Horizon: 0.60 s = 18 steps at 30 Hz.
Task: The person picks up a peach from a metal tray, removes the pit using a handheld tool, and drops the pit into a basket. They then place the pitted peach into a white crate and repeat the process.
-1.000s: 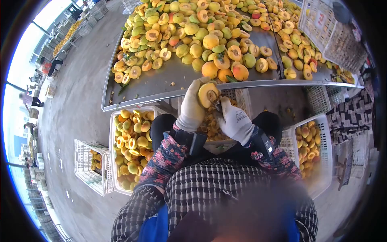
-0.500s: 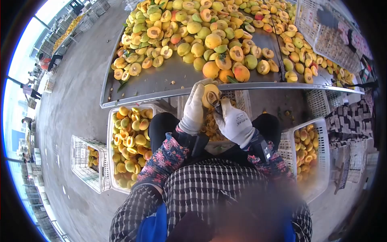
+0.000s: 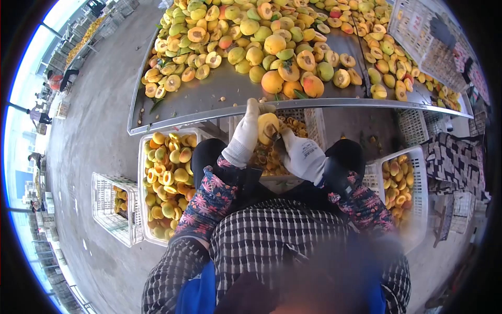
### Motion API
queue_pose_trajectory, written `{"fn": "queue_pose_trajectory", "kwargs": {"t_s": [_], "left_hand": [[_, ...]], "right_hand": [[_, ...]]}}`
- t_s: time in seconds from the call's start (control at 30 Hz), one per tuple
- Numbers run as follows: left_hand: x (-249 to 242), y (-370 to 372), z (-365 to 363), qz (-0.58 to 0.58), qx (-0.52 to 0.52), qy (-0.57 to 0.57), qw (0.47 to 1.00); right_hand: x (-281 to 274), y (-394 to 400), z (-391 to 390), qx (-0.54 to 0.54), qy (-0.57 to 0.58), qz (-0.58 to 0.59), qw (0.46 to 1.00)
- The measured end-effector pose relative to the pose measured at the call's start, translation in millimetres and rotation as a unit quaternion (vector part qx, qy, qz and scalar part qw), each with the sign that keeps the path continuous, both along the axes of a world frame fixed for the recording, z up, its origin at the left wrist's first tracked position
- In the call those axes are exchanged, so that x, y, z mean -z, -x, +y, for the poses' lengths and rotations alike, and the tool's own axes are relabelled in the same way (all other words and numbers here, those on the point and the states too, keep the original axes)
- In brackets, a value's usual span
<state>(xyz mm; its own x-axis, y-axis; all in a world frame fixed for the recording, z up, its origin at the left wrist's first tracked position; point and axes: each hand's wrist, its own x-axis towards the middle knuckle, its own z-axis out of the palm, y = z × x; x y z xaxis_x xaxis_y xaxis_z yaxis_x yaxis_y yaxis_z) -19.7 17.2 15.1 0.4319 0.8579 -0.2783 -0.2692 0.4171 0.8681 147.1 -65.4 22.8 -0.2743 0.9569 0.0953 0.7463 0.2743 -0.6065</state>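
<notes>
In my gloved left hand (image 3: 248,133) is a yellow peach half (image 3: 268,129), gripped with the fingers closed around its far side. My gloved right hand (image 3: 304,157) is closed on a looped pitting knife (image 3: 276,136), its metal end against the peach's right side and mostly hidden. Both hands are just short of the metal table's (image 3: 219,116) front edge. Below them a crate of peach pieces (image 3: 269,157) sits between my knees. Many halved peaches (image 3: 251,31) are heaped on the table.
A white crate of peach halves (image 3: 168,188) stands at my left, with another crate (image 3: 117,209) beyond it. At my right is one more filled crate (image 3: 415,193). A stacked crate (image 3: 429,47) rests on the table's right side. Other people work far left.
Both hands have come slightly down toward me with the peach half. The knife's loop, plain over the cut face before, is now mostly hidden at the peach's right side.
</notes>
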Motion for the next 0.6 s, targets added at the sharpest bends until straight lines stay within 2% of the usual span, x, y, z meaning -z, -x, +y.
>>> {"fn": "queue_pose_trajectory", "kwargs": {"t_s": [0.07,0.13,0.17,0.23,0.33,0.37,0.43,0.47,0.57,0.6], "left_hand": [[-3.1,-6.9,-7.4,-0.021,-0.055,-0.156,0.986],[-2.0,-16.2,-14.1,0.0,-0.097,-0.33,0.939],[-0.7,-27.2,-22.7,-0.007,-0.173,-0.355,0.919],[-2.9,-24.8,-15.6,0.02,-0.181,-0.248,0.951],[-24.9,-14.0,-12.3,-0.013,-0.078,-0.103,0.992],[-26.2,-11.3,-10.5,0.01,-0.044,-0.086,0.995],[-28.3,-7.8,-6.4,0.054,0.018,-0.058,0.997],[-29.9,-8.7,-6.4,0.056,0.013,-0.013,0.998],[-18.7,-17.0,-5.2,-0.122,-0.082,0.014,0.989],[-12.4,-23.3,-7.8,-0.114,-0.12,-0.03,0.986]], "right_hand": [[0.3,3.3,-1.4,0.022,0.005,0.085,0.996],[2.9,9.9,1.5,0.038,-0.028,0.183,0.982],[1.5,13.9,3.5,0.035,-0.033,0.201,0.978],[1.5,20.7,0.3,0.034,-0.035,0.236,0.971],[7.1,3.9,-0.4,-0.017,-0.003,0.152,0.988],[10.2,-1.5,-1.6,-0.04,0.006,0.122,0.992],[7.2,-7.2,-2.3,-0.048,0.018,0.135,0.99],[8.3,-8.7,-1.0,-0.048,0.022,0.145,0.988],[-0.5,-7.3,1.5,-0.009,0.022,0.129,0.991],[-4.1,-6.1,2.4,0.011,0.018,0.117,0.993]]}}
